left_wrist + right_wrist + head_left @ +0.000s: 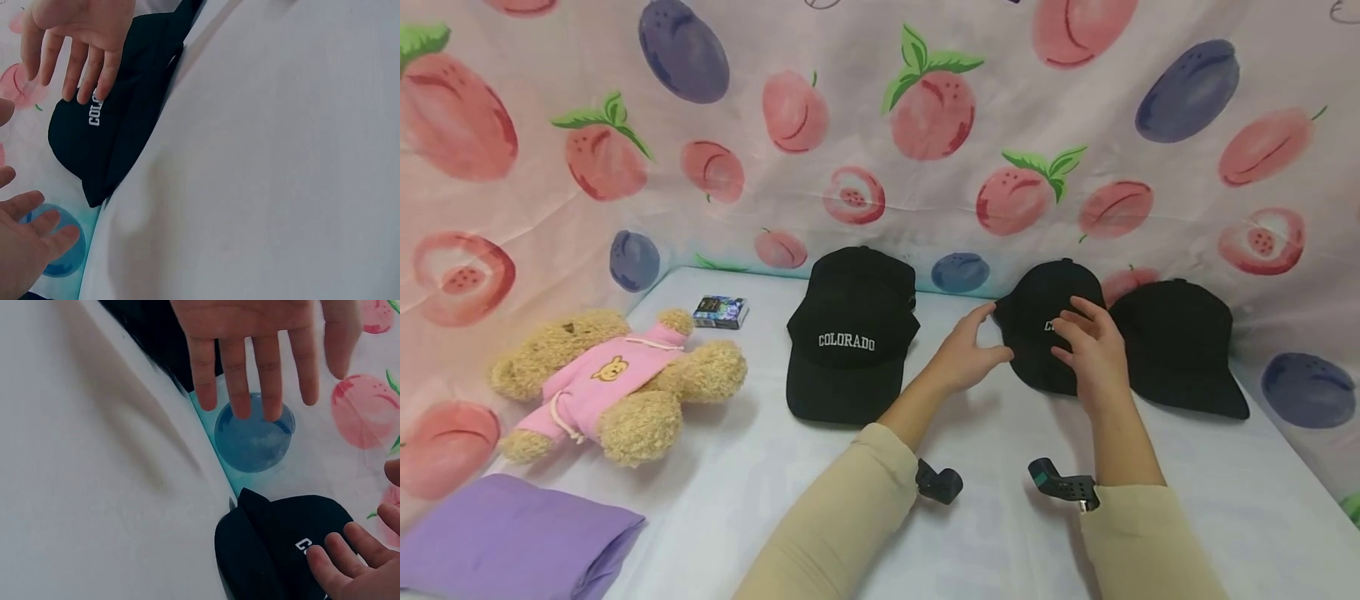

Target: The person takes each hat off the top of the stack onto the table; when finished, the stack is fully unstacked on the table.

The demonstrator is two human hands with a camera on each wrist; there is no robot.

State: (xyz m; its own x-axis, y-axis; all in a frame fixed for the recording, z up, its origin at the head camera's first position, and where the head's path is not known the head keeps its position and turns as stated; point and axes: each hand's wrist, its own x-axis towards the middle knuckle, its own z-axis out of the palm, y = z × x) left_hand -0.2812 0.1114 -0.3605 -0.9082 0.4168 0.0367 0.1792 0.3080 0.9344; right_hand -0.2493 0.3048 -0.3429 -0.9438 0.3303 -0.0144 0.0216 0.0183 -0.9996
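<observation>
My left hand is held above the white table between the black caps, fingers spread and holding nothing. Its thumb and fingers point toward a black baseball cap, with a gap visible in the left wrist view. My right hand hovers in front of that same cap, hiding most of its white lettering; its fingers are loosely bent and grip nothing. In the right wrist view, the cap lies behind the right fingers. Left of centre, a black cap lettered COLORADO overlaps another black cap.
One more black cap sits at the right, its brim toward the front. On the left lie a teddy bear in pink, a small dark box and a folded purple cloth. A fruit-print curtain backs the table.
</observation>
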